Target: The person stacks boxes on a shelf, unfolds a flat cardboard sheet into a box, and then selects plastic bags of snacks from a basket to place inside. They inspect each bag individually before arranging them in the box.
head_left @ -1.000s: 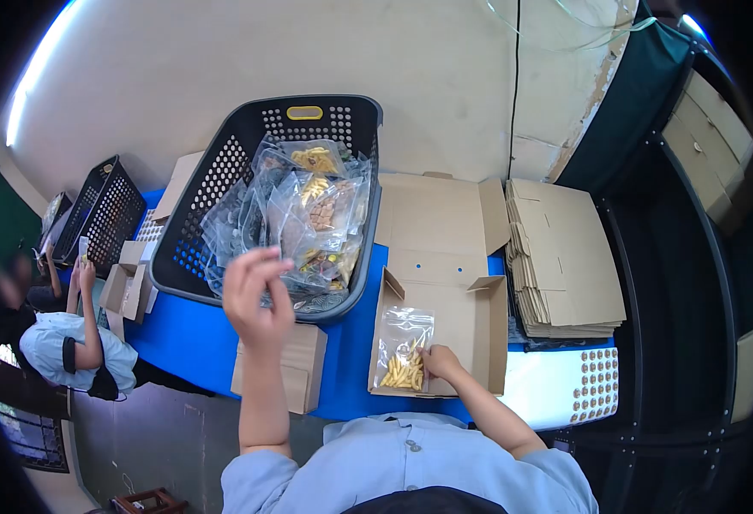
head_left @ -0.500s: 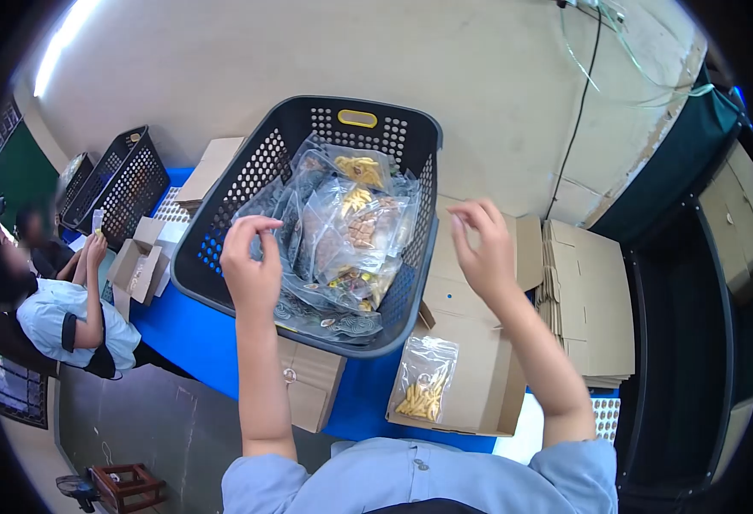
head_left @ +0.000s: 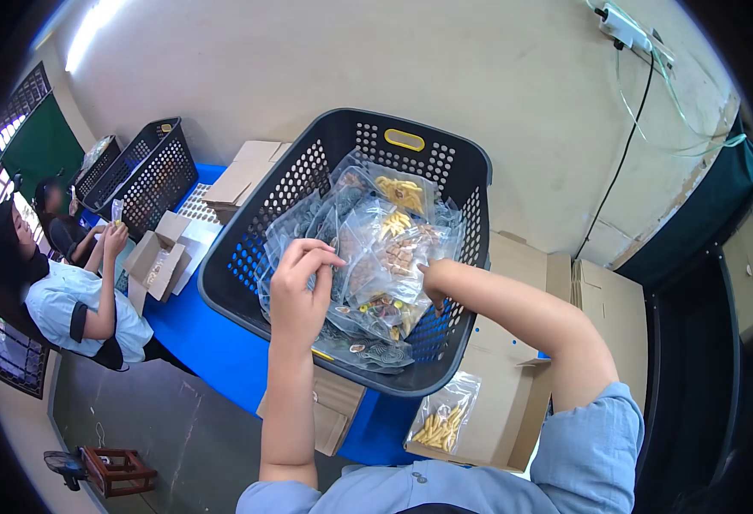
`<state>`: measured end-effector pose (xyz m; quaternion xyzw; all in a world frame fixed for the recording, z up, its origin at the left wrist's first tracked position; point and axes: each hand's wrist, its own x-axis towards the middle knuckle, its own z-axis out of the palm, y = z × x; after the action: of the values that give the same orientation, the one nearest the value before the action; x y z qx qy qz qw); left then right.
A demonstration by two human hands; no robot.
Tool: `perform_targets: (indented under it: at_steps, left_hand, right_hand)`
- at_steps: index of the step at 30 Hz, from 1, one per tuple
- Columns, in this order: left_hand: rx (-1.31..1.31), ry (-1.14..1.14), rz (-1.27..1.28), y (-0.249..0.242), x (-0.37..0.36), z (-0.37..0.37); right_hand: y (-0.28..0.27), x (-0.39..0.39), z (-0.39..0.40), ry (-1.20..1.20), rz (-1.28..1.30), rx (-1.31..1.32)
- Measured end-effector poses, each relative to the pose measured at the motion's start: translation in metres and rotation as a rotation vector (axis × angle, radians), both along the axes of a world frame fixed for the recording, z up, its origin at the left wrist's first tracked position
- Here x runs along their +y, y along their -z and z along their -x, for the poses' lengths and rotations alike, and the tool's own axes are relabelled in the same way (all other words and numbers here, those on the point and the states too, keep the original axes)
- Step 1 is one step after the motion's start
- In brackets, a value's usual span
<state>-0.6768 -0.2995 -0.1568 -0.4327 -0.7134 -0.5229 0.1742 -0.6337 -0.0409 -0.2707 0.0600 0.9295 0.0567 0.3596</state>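
A large black plastic basket [head_left: 471,206] holds a heap of clear zip bags, some with yellow stick-shaped pieces [head_left: 400,193] and others with brown pieces [head_left: 402,257]. My left hand [head_left: 301,287] hovers over the near left part of the heap, fingers curved and apart from the thumb, nothing between them. My right hand [head_left: 435,281] reaches down inside the basket at the right side of the bags. Its wrist and the angle hide most of the fingers, so their grip does not show. One bag of yellow sticks [head_left: 445,420] lies in an open cardboard box [head_left: 501,428] below right.
Flattened cardboard [head_left: 612,317] is stacked at the right, with more [head_left: 243,176] behind the basket. At left, a person in a light blue shirt [head_left: 76,300] works by a small open carton [head_left: 155,264] and other black baskets [head_left: 158,167]. The blue table [head_left: 192,330] runs beneath.
My right hand has moved from above the cardboard box leftward and down into the basket, onto the bags. My left hand stays raised over the heap. The view has shifted a little.
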Motion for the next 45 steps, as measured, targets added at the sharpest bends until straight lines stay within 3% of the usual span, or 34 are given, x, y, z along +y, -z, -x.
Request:
perform_targets:
  at_steps: [2, 5, 7, 8, 11, 13, 19, 20, 21, 23, 25, 27, 29, 31, 33, 34, 36, 41, 43, 45]
  left_hand:
    - [-0.007, 0.024, 0.02, 0.004, 0.001, 0.003]
    - [-0.055, 0.028, 0.084, 0.006, 0.0, 0.004]
    - [-0.128, 0.049, 0.141, 0.007, 0.001, 0.004]
    - [-0.124, 0.048, 0.136, 0.007, -0.001, 0.005]
    - [-0.228, 0.068, 0.297, 0.002, -0.002, 0.001]
    - [0.012, 0.131, 0.278, -0.006, 0.001, -0.008]
    - [0.133, 0.242, 0.258, -0.007, 0.008, -0.026]
    - [-0.015, 0.349, 0.284, 0.005, 0.008, -0.021]
    - [-0.165, 0.458, 0.312, 0.002, 0.007, -0.024]
    - [-0.081, 0.413, 0.222, 0.002, 0.007, -0.047]
    - [-0.503, 0.498, -0.046, 0.007, 0.005, -0.068]
    - [-0.572, 0.612, -0.149, 0.002, -0.003, -0.109]
    - [-0.653, 0.711, -0.165, -0.008, -0.018, -0.157]
    - [-0.659, 0.88, -0.099, -0.005, -0.026, -0.188]
    - [-0.732, 0.876, -0.091, -0.003, -0.024, -0.212]
    - [-0.739, 0.888, -0.08, 0.002, -0.02, -0.219]
    - [-1.045, 0.843, -0.14, 0.019, -0.011, -0.225]
    - [-1.123, 0.811, 0.026, 0.054, -0.006, -0.232]
    - [-1.063, 0.787, -0.004, 0.062, -0.008, -0.237]
    - [-1.042, 0.788, -0.017, 0.069, -0.012, -0.237]
  right_hand:
    - [-0.002, 0.003, 0.0, 0.053, -0.034, 0.09]
    - [-0.028, -0.001, 0.007, -0.089, -0.087, 0.112]
    - [-0.033, 0.003, 0.007, -0.179, -0.036, 0.556]
    - [-0.037, 0.005, 0.006, -0.182, -0.04, 0.56]
    - [-0.097, -0.016, -0.016, -0.229, -0.019, 0.722]
    - [-0.128, -0.03, -0.036, -0.46, -0.087, 1.015]
    - [-0.215, -0.093, -0.107, -0.603, 0.1, 1.198]
    - [-0.222, -0.1, -0.118, -0.623, 0.103, 1.207]
    - [-0.224, -0.105, -0.128, -0.622, 0.092, 1.217]
    - [-0.22, -0.117, -0.15, -0.512, 0.186, 1.686]
    - [-0.212, -0.114, -0.188, -0.487, 0.093, 1.694]
    - [-0.191, -0.12, -0.216, -0.041, 0.407, 1.928]
    - [-0.169, -0.134, -0.241, 0.259, 0.823, 1.889]
    - [-0.113, -0.129, -0.281, 0.61, 1.449, 1.479]
    - [-0.096, -0.145, -0.303, 0.751, 1.555, 1.416]
    - [-0.089, -0.151, -0.31, 0.768, 1.549, 1.426]
    - [-0.075, -0.159, -0.32, 0.873, 1.427, 1.516]
    - [-0.068, -0.16, -0.336, 1.032, 1.512, 1.346]
    - [-0.067, -0.159, -0.339, 1.058, 1.338, 1.183]
    - [-0.07, -0.16, -0.34, 1.072, 1.361, 1.158]
